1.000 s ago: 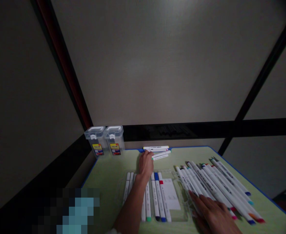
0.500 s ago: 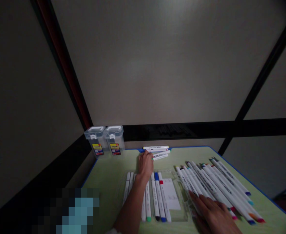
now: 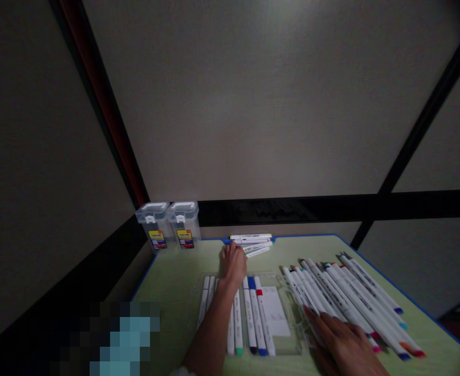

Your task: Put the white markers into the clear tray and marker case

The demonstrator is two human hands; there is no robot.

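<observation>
Left hand [image 3: 233, 263] and right hand [image 3: 345, 342] seemingly gather slim white colour-capped markers [image 3: 361, 305], fingers' [image 3: 327, 322] grasp unclear; lifting next would need pinching.

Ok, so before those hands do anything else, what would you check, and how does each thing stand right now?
1. Left hand at the far pens: ok, it is right at their left ends.
2. Left hand's grip: cannot tell; its fingertips are mostly hidden.
3. Right hand at the right-hand pens: ok, though whether it grips one is unclear.
4. Full view of the pens in the tray: not ok; the left forearm covers some.
5. Paper in view: ok, in the tray's right part, beside the red-banded pen.
6. Boxes upright: ok, both at the table's far left.
</observation>
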